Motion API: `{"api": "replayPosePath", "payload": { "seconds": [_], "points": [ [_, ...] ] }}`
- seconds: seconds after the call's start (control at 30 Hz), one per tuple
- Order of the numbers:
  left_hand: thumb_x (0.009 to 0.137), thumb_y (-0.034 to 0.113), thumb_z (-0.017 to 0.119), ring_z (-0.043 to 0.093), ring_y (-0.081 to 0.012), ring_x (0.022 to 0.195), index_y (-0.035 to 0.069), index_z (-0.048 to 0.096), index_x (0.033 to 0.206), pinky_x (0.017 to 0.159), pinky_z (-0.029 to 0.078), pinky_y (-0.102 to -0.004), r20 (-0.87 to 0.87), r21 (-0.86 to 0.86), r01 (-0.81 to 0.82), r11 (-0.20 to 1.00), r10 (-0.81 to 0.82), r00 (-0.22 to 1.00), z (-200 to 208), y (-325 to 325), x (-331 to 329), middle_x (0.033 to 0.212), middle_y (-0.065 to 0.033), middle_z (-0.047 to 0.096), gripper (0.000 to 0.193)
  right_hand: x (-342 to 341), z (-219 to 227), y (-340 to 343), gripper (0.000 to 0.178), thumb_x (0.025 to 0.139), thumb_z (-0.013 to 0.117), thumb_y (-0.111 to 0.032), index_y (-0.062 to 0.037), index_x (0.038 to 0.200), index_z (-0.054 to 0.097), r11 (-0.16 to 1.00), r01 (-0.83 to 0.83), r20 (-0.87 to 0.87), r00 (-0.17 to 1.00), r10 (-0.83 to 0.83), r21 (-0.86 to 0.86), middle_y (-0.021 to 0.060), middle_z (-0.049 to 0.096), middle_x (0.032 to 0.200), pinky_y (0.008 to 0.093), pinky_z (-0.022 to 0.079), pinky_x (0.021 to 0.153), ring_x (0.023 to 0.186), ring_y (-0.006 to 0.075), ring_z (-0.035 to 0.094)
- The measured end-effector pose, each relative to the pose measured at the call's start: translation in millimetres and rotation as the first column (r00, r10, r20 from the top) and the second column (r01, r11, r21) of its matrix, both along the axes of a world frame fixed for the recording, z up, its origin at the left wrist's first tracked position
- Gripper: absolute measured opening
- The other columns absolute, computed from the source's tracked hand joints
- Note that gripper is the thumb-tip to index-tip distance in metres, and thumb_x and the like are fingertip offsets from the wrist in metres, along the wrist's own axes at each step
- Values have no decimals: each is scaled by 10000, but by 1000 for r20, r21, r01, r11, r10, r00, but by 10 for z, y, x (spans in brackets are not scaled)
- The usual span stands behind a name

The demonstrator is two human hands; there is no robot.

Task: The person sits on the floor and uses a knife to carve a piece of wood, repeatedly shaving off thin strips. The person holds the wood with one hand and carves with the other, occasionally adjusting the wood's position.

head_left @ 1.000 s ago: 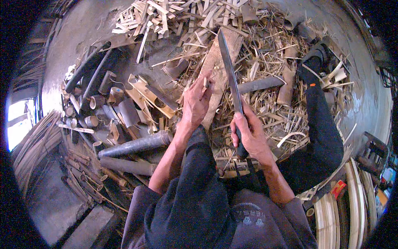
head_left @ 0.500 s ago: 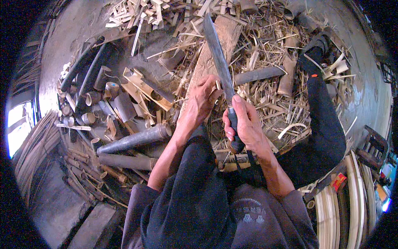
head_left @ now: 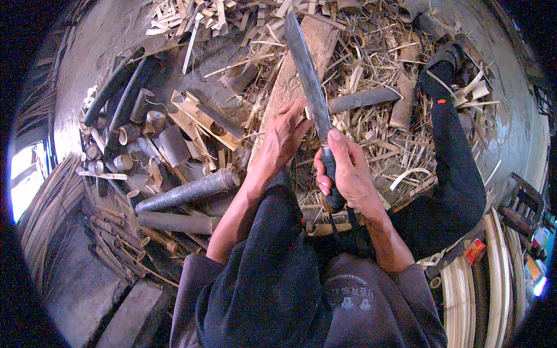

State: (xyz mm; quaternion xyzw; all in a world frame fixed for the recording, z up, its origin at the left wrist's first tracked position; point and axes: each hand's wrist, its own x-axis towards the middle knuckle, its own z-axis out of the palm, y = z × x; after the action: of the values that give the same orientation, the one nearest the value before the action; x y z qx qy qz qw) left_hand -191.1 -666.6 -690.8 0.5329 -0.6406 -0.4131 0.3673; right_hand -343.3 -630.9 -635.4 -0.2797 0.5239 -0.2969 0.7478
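My right hand [head_left: 348, 168] is wrapped around the black handle of a machete [head_left: 306, 61], its thumb lying along the top near the blade. The long dark blade points up and slightly left, away from me. Beside the blade's lower part, my left hand [head_left: 281, 139] pinches a small pale bamboo piece [head_left: 308, 112] seen almost end-on; the blade looks close to it, but whether they touch I cannot tell. Beneath the blade and beyond my left hand lies a worn wooden board [head_left: 320, 46].
Bamboo shavings [head_left: 371, 162] cover the ground right of the board. To the left lie cut bamboo tubes [head_left: 185, 191] and split bamboo [head_left: 209, 124]. Pale strips [head_left: 191, 14] are heaped at the far side. My outstretched leg [head_left: 455, 151] bounds the right; long slats [head_left: 458, 296] stand lower right.
The machete and my right hand have shifted very slightly, with the blade a little lower and nearer. My left hand keeps its pinch in nearly the same place.
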Motion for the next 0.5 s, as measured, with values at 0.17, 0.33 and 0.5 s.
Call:
{"api": "replayPosePath", "payload": {
  "seconds": [0.17,0.33,0.5],
  "points": [
    [800,24,626,578,-393,867,55,551,1019,717,472,-417,86,-94,14,995,-6,996,-121,-22,4,915,-176,584,233,6,28,-15,443,978,383,-465,-63,810,458,1000,-23,-33,999,23,-11,18,482,582,256,363,377,415,101,453],
    [791,22,636,585,-380,872,61,560,1013,720,477,-410,58,-50,-28,998,31,998,-87,1,-17,918,-166,587,237,37,47,-14,525,961,398,-509,-37,749,481,1000,11,-62,998,-12,-16,21,480,555,248,363,376,407,96,446],
    [787,19,632,586,-375,872,66,561,1022,726,480,-412,32,-88,-14,996,17,999,-182,-11,-5,921,-161,588,249,51,18,2,504,963,404,-499,-42,761,474,1000,13,-25,1000,-13,-4,25,481,563,248,368,379,411,96,448]
  ]
}}
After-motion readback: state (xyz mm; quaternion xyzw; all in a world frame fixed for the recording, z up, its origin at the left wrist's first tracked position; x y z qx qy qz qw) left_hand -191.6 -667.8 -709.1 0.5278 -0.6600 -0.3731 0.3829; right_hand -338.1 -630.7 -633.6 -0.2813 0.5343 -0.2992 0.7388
